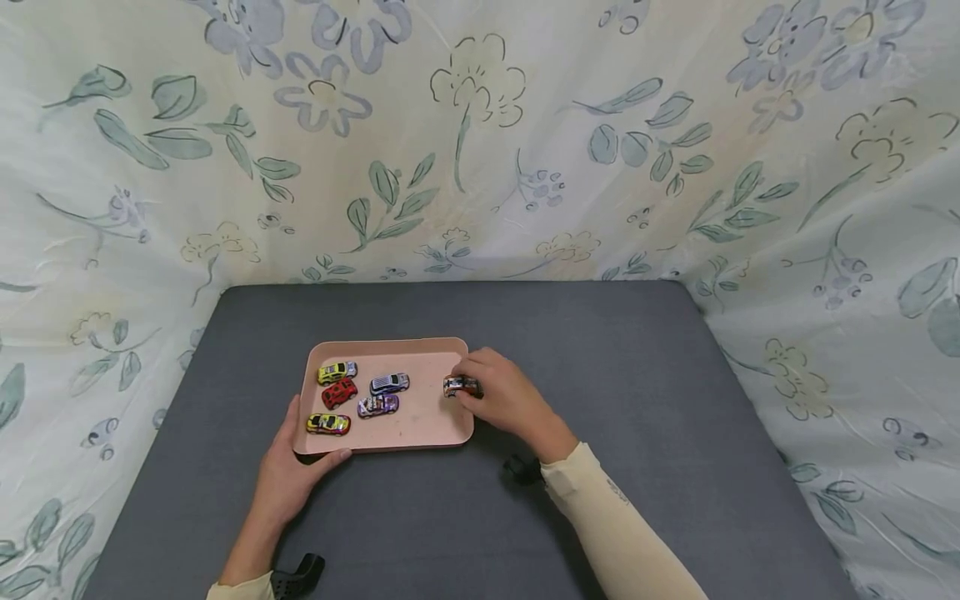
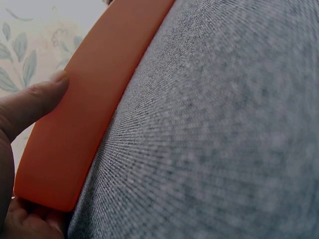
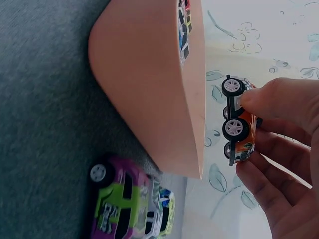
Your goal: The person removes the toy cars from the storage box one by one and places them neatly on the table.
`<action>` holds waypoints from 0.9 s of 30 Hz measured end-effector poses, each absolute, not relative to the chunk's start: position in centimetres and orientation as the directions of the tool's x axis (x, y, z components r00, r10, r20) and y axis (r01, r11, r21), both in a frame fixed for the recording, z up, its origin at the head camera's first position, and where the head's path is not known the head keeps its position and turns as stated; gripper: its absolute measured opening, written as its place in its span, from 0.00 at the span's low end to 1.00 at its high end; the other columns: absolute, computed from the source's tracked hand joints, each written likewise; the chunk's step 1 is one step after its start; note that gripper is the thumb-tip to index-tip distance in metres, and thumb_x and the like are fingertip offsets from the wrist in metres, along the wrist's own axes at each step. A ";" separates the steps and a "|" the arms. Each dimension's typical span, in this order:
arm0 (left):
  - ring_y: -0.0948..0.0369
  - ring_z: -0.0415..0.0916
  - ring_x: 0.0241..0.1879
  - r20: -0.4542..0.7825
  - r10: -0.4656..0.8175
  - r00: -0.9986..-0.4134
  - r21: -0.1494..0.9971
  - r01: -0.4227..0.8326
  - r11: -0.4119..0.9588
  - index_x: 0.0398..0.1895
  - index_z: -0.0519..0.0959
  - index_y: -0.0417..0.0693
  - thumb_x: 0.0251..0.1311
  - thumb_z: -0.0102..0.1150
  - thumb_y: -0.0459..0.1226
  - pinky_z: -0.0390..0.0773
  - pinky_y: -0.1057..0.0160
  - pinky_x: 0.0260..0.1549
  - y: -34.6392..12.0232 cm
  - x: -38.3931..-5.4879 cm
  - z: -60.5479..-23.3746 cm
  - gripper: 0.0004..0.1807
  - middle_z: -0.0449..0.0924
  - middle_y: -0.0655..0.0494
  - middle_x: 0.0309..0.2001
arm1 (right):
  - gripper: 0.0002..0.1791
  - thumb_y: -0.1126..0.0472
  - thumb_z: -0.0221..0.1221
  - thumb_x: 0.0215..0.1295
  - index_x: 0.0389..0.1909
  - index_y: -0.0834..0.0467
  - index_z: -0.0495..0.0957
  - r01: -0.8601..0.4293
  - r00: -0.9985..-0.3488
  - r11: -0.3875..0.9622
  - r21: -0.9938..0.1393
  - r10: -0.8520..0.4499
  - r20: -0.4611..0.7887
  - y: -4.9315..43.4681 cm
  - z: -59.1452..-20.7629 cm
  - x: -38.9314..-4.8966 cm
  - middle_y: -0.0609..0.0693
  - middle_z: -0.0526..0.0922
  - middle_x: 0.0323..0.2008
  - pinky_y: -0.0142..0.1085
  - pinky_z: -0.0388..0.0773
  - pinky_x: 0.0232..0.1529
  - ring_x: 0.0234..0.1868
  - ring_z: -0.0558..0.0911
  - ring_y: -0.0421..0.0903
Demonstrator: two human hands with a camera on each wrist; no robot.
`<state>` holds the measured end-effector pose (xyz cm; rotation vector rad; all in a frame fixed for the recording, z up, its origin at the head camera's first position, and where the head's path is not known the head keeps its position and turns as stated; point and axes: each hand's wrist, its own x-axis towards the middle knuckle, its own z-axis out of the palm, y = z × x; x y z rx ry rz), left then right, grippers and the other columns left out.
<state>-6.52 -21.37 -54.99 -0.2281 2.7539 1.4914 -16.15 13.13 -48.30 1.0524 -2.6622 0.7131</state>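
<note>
A pink tray [image 1: 420,433] lies on the grey table, looking orange in the left wrist view. My left hand [image 1: 288,471] holds its near left corner, the thumb [image 2: 42,99] against the side wall and the other fingers round the corner. Over the tray's right end, my right hand [image 1: 502,396] pinches an orange toy car [image 3: 241,122] between thumb and fingertips, wheels facing the tray in the right wrist view. At the tray's left and middle sit several toy cars: a red one [image 1: 340,392], a purple-white one [image 1: 378,406], a silver-blue one [image 1: 389,383] and yellow ones [image 1: 328,424].
Beside the tray's right end, a purple-and-green toy car [image 3: 119,199] stands on the table with more cars [image 3: 159,211] behind it; my right hand hides them in the head view. A flowered cloth [image 1: 480,167] hangs around the grey table [image 1: 600,333].
</note>
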 end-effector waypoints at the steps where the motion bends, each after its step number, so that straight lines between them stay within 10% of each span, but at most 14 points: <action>1: 0.36 0.47 0.76 -0.071 -0.128 -0.989 0.832 -0.129 0.540 0.84 0.37 0.53 0.50 0.79 0.52 0.53 0.31 0.67 -21.4 -6.5 -55.0 0.69 0.47 0.36 0.79 | 0.11 0.60 0.70 0.63 0.45 0.52 0.84 -0.683 -0.730 0.633 -0.364 -0.591 0.344 13.3 -48.3 -16.1 0.43 0.81 0.45 0.34 0.78 0.45 0.45 0.76 0.39; 27: 0.39 0.46 0.77 -0.097 -0.151 -0.984 0.827 -0.164 0.537 0.84 0.36 0.53 0.50 0.79 0.52 0.52 0.34 0.69 -21.1 -6.5 -54.9 0.69 0.45 0.38 0.80 | 0.13 0.61 0.72 0.60 0.46 0.51 0.85 -0.638 -0.769 0.685 -0.353 -0.533 0.354 17.9 -49.2 -15.5 0.41 0.81 0.44 0.36 0.79 0.44 0.45 0.77 0.38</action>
